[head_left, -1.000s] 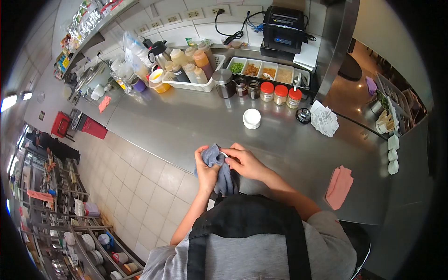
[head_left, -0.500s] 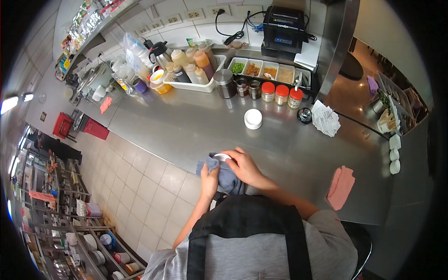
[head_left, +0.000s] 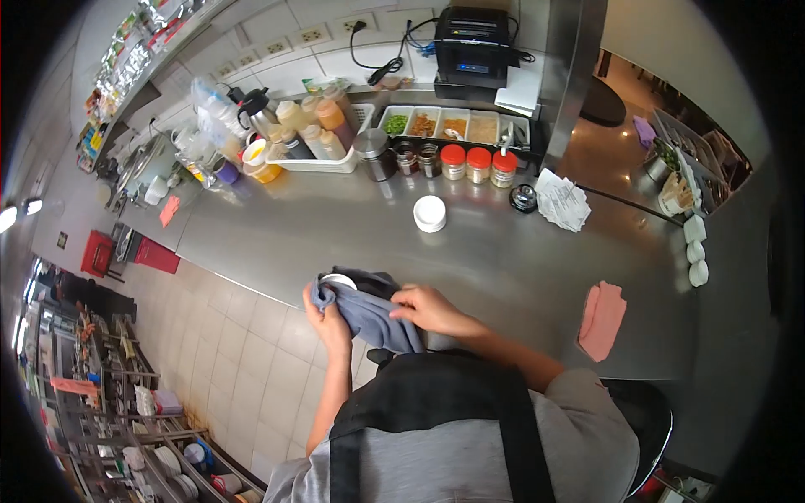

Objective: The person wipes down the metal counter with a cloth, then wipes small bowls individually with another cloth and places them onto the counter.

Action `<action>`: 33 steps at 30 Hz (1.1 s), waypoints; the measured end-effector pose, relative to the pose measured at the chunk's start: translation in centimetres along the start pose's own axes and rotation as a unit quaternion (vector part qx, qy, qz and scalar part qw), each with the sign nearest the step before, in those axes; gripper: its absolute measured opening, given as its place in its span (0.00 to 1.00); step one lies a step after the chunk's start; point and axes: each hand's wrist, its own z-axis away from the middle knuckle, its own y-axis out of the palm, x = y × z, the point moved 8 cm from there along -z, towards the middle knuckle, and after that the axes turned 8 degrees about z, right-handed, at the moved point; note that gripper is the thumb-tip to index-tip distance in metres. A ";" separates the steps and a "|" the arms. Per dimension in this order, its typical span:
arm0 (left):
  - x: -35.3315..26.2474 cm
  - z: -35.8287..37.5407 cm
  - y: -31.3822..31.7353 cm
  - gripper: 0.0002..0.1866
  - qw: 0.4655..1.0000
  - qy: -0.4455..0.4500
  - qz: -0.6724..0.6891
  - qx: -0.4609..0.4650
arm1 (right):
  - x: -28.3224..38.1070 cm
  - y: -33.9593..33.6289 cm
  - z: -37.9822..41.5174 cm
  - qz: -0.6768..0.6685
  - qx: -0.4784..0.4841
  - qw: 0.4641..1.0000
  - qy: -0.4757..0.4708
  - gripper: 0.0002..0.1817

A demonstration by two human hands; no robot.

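Observation:
A blue-grey cloth (head_left: 369,317) is bunched between my hands at the counter's front edge. My left hand (head_left: 333,329) is closed around its left end and a small white dish (head_left: 339,281), whose rim shows above the folds; most of the dish is covered. The fingers of my right hand (head_left: 429,310) pinch the cloth's right side. Farther back on the counter stands a short stack of small white dishes (head_left: 429,216).
The steel counter (head_left: 277,222) carries red-lidded jars (head_left: 478,165), a call bell (head_left: 522,198), receipts (head_left: 563,199) and a folded pink cloth (head_left: 602,321). Behind are a white basket of sauce bottles (head_left: 319,163), topping trays (head_left: 453,126) and a black printer (head_left: 471,54).
My right hand has moved off the dish's rim to the cloth's right side. The cloth now spreads wider and covers more of the dish. The camera view has shifted slightly.

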 end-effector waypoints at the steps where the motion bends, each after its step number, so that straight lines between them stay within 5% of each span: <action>1: -0.2 0.1 0.6 0.18 1.000 0.005 -0.005 0.026 | -0.7 -1.2 0.0 -0.015 -0.069 0.997 0.026 0.11; 3: 0.9 0.4 1.2 0.21 0.994 -0.017 -0.036 0.098 | -1.2 -3.7 -0.1 -0.048 -0.202 0.976 0.072 0.07; 6: 1.7 2.2 3.3 0.28 0.977 -0.023 -0.107 0.184 | 2.5 -6.1 -0.7 -0.043 -0.269 0.962 -0.022 0.07; 10: 2.6 3.5 3.8 0.24 0.969 -0.061 -0.161 0.180 | 2.1 -2.2 -2.3 -0.169 -0.110 0.979 -0.006 0.19; 13: 1.9 3.5 4.1 0.24 0.965 -0.052 -0.188 0.177 | 2.7 -2.2 -2.6 -0.024 -0.059 0.997 -0.036 0.17; 16: 1.2 3.8 4.2 0.25 0.960 -0.052 -0.224 0.161 | 3.6 -2.1 -2.3 0.164 -0.118 0.978 -0.056 0.13; 20: 0.6 3.4 4.4 0.28 0.954 -0.051 -0.244 0.166 | 3.7 -2.0 -2.1 0.224 -0.092 0.969 0.046 0.10; 22: 0.0 2.6 3.8 0.30 0.951 0.080 -0.264 0.136 | 3.0 -2.1 -1.9 0.230 -0.074 0.966 0.092 0.12; 23: -0.9 2.2 3.9 0.31 0.943 0.145 -0.273 0.121 | 2.2 -1.6 -1.8 0.204 -0.013 0.973 0.108 0.12; 25: -1.1 0.5 3.4 0.32 0.951 0.123 -0.251 0.133 | 0.4 -0.4 -1.0 0.148 0.108 0.973 0.140 0.14; 29: -0.7 0.4 4.3 0.33 0.947 0.079 -0.239 0.202 | -0.7 -2.6 -1.4 -0.051 -0.083 0.991 0.091 0.12; 33: 0.4 2.1 5.4 0.26 0.943 0.056 -0.260 0.201 | 0.5 -3.4 -2.4 -0.141 -0.100 0.984 0.045 0.07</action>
